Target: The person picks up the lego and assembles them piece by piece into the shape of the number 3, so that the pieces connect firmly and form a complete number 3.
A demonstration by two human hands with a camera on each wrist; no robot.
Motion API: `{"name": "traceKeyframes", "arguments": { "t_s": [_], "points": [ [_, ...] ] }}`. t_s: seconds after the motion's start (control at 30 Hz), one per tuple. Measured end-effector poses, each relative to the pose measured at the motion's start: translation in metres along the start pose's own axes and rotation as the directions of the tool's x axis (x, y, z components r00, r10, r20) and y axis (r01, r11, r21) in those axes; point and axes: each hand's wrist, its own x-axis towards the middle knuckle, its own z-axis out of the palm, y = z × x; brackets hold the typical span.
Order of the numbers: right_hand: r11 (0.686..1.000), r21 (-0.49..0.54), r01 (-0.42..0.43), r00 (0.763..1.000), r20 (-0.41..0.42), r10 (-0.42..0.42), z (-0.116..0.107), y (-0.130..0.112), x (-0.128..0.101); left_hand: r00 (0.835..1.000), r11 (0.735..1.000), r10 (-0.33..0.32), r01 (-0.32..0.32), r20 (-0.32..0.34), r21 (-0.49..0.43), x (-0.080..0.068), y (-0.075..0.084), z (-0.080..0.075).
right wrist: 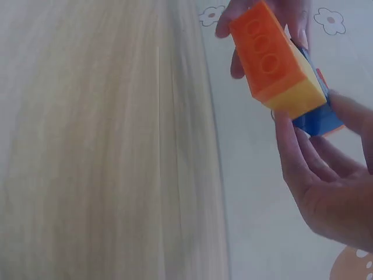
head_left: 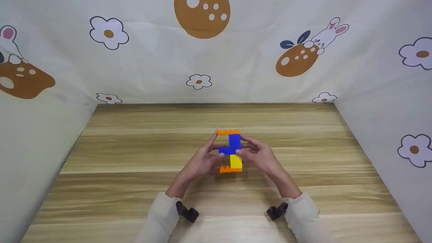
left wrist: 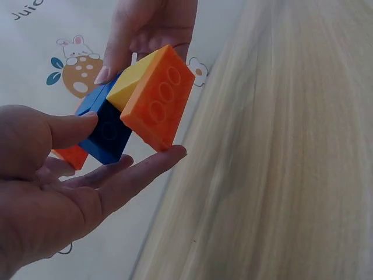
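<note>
A small stack of toy building bricks is held up between both hands over the table. In the head view it has an orange brick [head_left: 229, 132] at the far end, blue bricks [head_left: 234, 142] in the middle, a yellow brick [head_left: 235, 161], and another orange brick [head_left: 230, 170] at the near end. My left hand [head_left: 201, 163] grips the stack from the left, its thumb on the blue part. From the right, my right hand [head_left: 264, 158] pinches it, thumb on the blue and fingers behind. The near orange brick [left wrist: 160, 99] shows round hollows underneath in the left wrist view.
The wood-grain table [head_left: 128, 151] lies beneath the hands. Pale cloth walls [head_left: 149, 69] printed with flowers and rabbits rise at the back and both sides. Black wrist mounts [head_left: 187, 211] sit at the white sleeves [head_left: 160, 213].
</note>
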Motion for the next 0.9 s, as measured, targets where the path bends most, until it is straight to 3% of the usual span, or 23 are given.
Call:
{"name": "traceKeyframes", "arguments": {
  "t_s": [0.2, 0.5, 0.63, 0.77, 0.9],
  "points": [
    [0.999, 0.036, -0.001, 0.985, 0.173, -0.005, -0.002, -0.001, -0.003, 0.993, 0.999, -0.028, 0.027, -0.111, -0.017, 0.003, -0.004, 0.003],
    [0.991, 0.094, -0.1, 0.994, 0.055, 0.095, -0.004, 0.009, 0.003, 0.979, 0.991, -0.136, 0.132, -0.15, -0.037, 0.009, -0.005, 0.01],
    [0.989, 0.078, -0.129, 0.992, 0.02, 0.128, -0.003, 0.013, 0.006, 0.96, 0.974, -0.226, 0.228, -0.166, -0.003, 0.013, -0.009, 0.012],
    [0.989, 0.063, -0.137, 0.991, 0.017, 0.136, -0.002, 0.017, 0.008, 0.938, 0.955, -0.293, 0.295, -0.187, -0.021, 0.017, -0.012, 0.014],
    [0.989, 0.03, -0.146, 0.987, 0.071, 0.144, -0.003, 0.018, 0.008, 0.933, 0.955, -0.296, 0.296, -0.206, -0.033, 0.018, -0.014, 0.015]
  ]
}}
